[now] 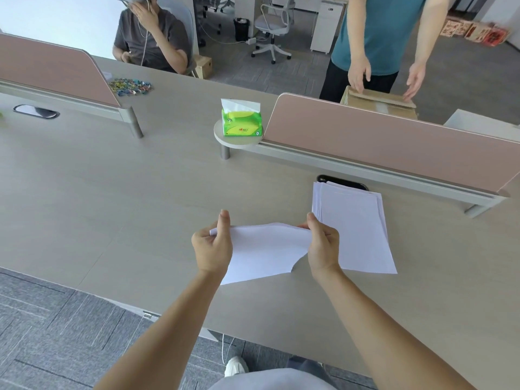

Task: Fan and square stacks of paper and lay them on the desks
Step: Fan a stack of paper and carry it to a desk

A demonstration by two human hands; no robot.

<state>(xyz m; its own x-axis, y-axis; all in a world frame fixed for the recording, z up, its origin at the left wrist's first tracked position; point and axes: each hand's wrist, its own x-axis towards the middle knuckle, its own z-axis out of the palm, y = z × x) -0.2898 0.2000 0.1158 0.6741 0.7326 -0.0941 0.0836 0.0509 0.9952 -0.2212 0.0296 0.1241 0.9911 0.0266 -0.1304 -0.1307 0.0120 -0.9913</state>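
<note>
held paper (pixel 264 249): thin white sheaf, lower centre of the frame, lifted just above the desk; far edge arched upward between the two hands, near edge drooping toward the desk's front.
left hand (pixel 213 246): grips the sheaf's left end; thumb on top pointing away, fingers curled under and clamped on the paper.
right hand (pixel 322 243): grips the sheaf's right end; thumb raised along the far edge, fingers curled round the paper, tips hidden.
second stack (pixel 357 229): lies flat on the desk at centre right, partly behind the right hand; sheets slightly fanned at the far left corner; far edge overlaps a dark cable slot (pixel 342 183).
desk (pixel 126 198): pale wood-grain top, fills the middle of the frame.
right divider (pixel 380 142): pink panel, right of centre, behind the second stack.
tissue box (pixel 242 123): green, white tissue sticking up; stands on a small round shelf (pixel 222 137) at the right divider's left end, upper centre.
left divider (pixel 50 68): pink panel, upper left.
clips (pixel 130 87): loose coloured heap on the desk, upper left, just right of the left divider.
seated person (pixel 152 43): top left, grey shirt, one hand raised.
standing person (pixel 380 38): top right, teal shirt, both hands over a cardboard box (pixel 377 105).
office chair (pixel 271 26): white, top centre.
shoe (pixel 236 365): white, bottom centre, on grey carpet.
</note>
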